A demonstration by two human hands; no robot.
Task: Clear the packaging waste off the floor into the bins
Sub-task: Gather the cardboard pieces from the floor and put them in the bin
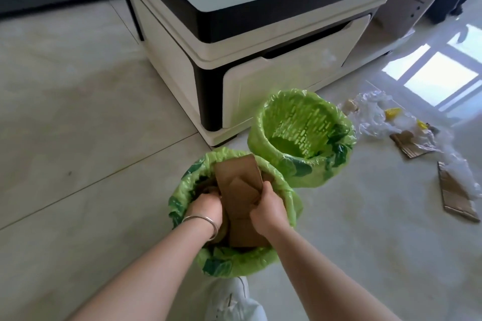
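Listing by size: table [260, 41], pale, with black trim, standing on floor [78, 125]. Far bin [302, 138], green liner, nearly empty. Near bin [234, 216], green liner, touching far bin, holding card [240, 190] that sticks up above the rim. Plastic wrap [386, 117] and two card scraps [455, 197] lie well right of the bins, uncollected. Left hand [206, 210], bangled, fingers curled down inside the bin beside the card; what it holds, cannot tell. Right hand [266, 210] grips the card's right edge. Risk: stiff card springing back out, or hard pushing tearing the liner or tipping the bin.
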